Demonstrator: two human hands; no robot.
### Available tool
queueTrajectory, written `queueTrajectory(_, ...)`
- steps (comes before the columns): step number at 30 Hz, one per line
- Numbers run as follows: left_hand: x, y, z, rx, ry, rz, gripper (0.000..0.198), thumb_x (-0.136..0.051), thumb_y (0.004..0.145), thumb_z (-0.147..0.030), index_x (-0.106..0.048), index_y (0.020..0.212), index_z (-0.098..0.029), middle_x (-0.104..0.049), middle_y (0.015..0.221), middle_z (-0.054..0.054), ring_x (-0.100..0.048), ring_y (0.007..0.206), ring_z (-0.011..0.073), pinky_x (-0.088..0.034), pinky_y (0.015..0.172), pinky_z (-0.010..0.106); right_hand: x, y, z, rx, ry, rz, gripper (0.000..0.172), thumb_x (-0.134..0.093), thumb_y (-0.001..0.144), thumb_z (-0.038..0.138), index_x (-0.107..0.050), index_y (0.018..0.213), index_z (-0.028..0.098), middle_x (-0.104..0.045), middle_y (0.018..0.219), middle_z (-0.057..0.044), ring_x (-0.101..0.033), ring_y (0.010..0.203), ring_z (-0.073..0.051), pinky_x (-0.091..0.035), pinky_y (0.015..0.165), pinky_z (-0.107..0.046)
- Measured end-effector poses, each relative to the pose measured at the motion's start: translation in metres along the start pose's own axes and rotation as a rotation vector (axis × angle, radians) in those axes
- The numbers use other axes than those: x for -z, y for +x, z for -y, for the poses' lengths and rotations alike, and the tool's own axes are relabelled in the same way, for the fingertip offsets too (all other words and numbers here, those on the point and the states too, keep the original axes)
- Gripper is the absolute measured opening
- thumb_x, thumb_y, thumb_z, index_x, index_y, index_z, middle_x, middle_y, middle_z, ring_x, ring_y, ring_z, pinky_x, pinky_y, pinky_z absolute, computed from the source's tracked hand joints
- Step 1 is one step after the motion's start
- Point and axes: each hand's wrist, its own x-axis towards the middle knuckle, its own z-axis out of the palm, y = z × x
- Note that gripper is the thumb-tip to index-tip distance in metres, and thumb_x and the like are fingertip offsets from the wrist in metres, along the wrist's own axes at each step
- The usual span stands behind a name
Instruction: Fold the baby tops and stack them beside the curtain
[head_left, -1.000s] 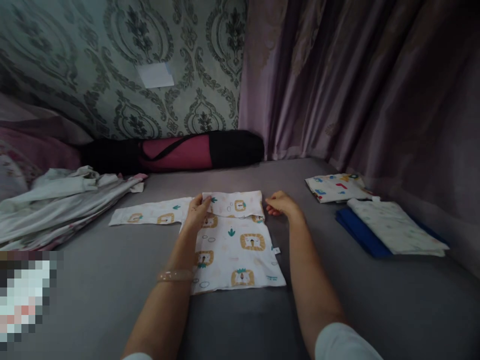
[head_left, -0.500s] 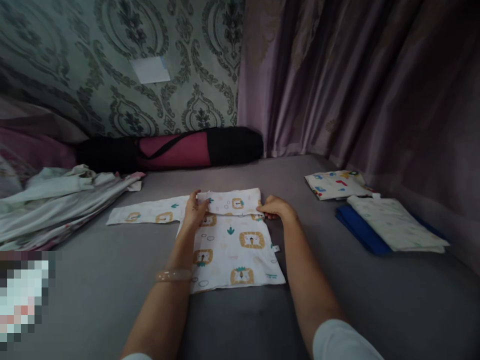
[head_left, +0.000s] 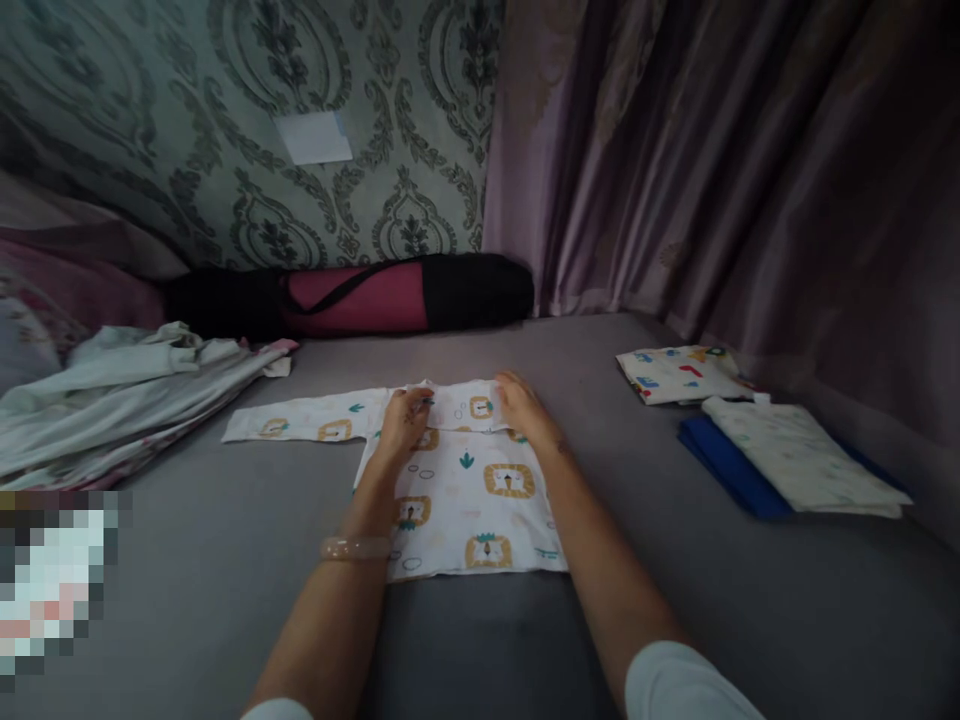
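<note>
A white long-sleeved child's shirt [head_left: 457, 500] with a lion-face print lies flat before me. One sleeve reaches out to the left; the other is folded across the upper part of the shirt. My left hand [head_left: 403, 422], a translucent bangle on its wrist, is closed on the cloth near the left shoulder, its fingers curled around a bit of fabric. At the right shoulder, my right hand [head_left: 521, 405] lies along the edge of the folded sleeve with its fingers stretched out. Its forearm covers part of the shirt's right side.
Folded printed clothes [head_left: 682, 374] rest at the right, with a pale folded garment [head_left: 806, 455] over a blue one [head_left: 731, 470] nearer me. Loose clothes [head_left: 127, 400] are heaped at the left. Along the wall lies a black and pink long bag [head_left: 360, 298].
My right hand has released its pinch on the sleeve fold and now lies along the shoulder edge, fingers extended. The left hand's fingers have drawn in on the cloth. The view has shifted slightly.
</note>
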Motion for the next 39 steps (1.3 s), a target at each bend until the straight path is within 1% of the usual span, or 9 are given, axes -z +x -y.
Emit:
queueTrajectory(3, 0.0, 0.002, 0.006, -0.088, 0.186, -0.011, 0.029, -0.058, 0.077, -0.017, -0.072, 0.102, -0.015, -0.063, 0.098, 0.009, -0.062, 0.084, 0.0215, -0.05, 0.079, 0.031, -0.021, -0.004, 0.006, 0.005, -0.133, 0.051, 0.052, -0.032, 0.101, 0.031, -0.042, 0.146, 0.007, -0.033, 0.156, -0.017, -0.024, 0.147, -0.025, -0.015, 0.119, -0.039)
queueTrajectory(6, 0.001, 0.003, 0.011, -0.131, 0.225, 0.0, 0.033, -0.057, 0.079, -0.017, -0.071, 0.108, -0.013, -0.063, 0.101, 0.01, -0.062, 0.086, 0.0207, -0.049, 0.084, 0.03, -0.032, -0.009, 0.005, -0.031, -0.196, 0.078, 0.064, -0.025, 0.101, 0.043, -0.029, 0.152, 0.004, -0.022, 0.16, -0.017, -0.014, 0.149, -0.027, -0.009, 0.12, -0.043)
queueTrajectory(10, 0.003, 0.004, 0.015, -0.101, 0.207, 0.006, 0.032, -0.06, 0.079, -0.018, -0.071, 0.109, -0.015, -0.064, 0.104, 0.009, -0.062, 0.087, 0.0201, -0.05, 0.085, 0.03, -0.035, -0.011, 0.002, -0.035, -0.242, 0.087, 0.068, -0.02, 0.101, 0.046, -0.025, 0.154, 0.003, -0.019, 0.161, -0.017, -0.014, 0.15, -0.026, -0.008, 0.121, -0.043)
queueTrajectory(17, 0.006, 0.004, 0.02, 0.072, -0.059, 0.036, 0.036, -0.068, 0.074, -0.022, -0.071, 0.11, -0.017, -0.065, 0.082, 0.006, -0.061, 0.066, 0.0187, -0.051, 0.059, 0.026, -0.038, -0.009, 0.001, -0.035, -0.252, 0.085, 0.071, -0.018, 0.1, 0.049, -0.025, 0.154, 0.003, -0.02, 0.161, -0.016, -0.014, 0.15, -0.026, -0.007, 0.121, -0.042)
queueTrajectory(25, 0.004, 0.008, 0.027, -0.129, 0.22, 0.01, 0.033, -0.054, 0.08, -0.014, -0.074, 0.106, -0.016, -0.064, 0.097, 0.01, -0.064, 0.09, 0.0232, -0.051, 0.085, 0.032, -0.032, -0.006, 0.003, -0.061, -0.272, 0.167, 0.071, -0.017, 0.101, 0.048, -0.022, 0.154, 0.002, -0.017, 0.162, -0.017, -0.01, 0.15, -0.026, -0.007, 0.121, -0.042)
queueTrajectory(28, 0.008, 0.007, 0.02, -0.114, 0.357, 0.029, 0.036, -0.053, 0.082, -0.013, -0.073, 0.111, -0.017, -0.061, 0.105, 0.013, -0.061, 0.101, 0.0254, -0.049, 0.092, 0.034, -0.025, -0.006, 0.012, -0.055, -0.311, 0.148, 0.068, -0.023, 0.1, 0.046, -0.024, 0.154, 0.004, -0.016, 0.162, -0.018, -0.01, 0.15, -0.029, -0.005, 0.12, -0.047)
queueTrajectory(31, 0.017, 0.006, 0.014, -0.093, 0.438, -0.01, 0.035, -0.051, 0.086, -0.015, -0.072, 0.114, -0.017, -0.058, 0.114, 0.017, -0.056, 0.113, 0.0301, -0.045, 0.098, 0.038, -0.025, -0.01, 0.031, 0.097, -0.311, 0.08, 0.063, -0.024, 0.101, 0.041, -0.027, 0.154, 0.007, -0.015, 0.162, -0.015, -0.009, 0.15, -0.027, -0.002, 0.12, -0.047)
queueTrajectory(34, 0.028, 0.007, 0.014, -0.04, 0.423, -0.042, 0.035, -0.049, 0.089, -0.016, -0.071, 0.116, -0.015, -0.059, 0.118, 0.018, -0.054, 0.115, 0.0299, -0.043, 0.1, 0.038, -0.036, -0.016, 0.052, 0.232, -0.249, 0.178, 0.063, -0.021, 0.102, 0.043, -0.027, 0.154, 0.01, -0.018, 0.162, -0.012, -0.011, 0.15, -0.025, -0.008, 0.121, -0.043)
queueTrajectory(39, 0.044, 0.012, 0.019, 0.048, 0.413, -0.066, 0.031, -0.051, 0.089, -0.02, -0.072, 0.111, -0.021, -0.065, 0.111, 0.012, -0.06, 0.105, 0.0273, -0.045, 0.097, 0.038, -0.054, -0.02, 0.066, 0.226, -0.255, 0.284, 0.063, -0.021, 0.101, 0.046, -0.028, 0.154, 0.011, -0.017, 0.163, -0.01, -0.012, 0.15, -0.027, -0.009, 0.121, -0.048)
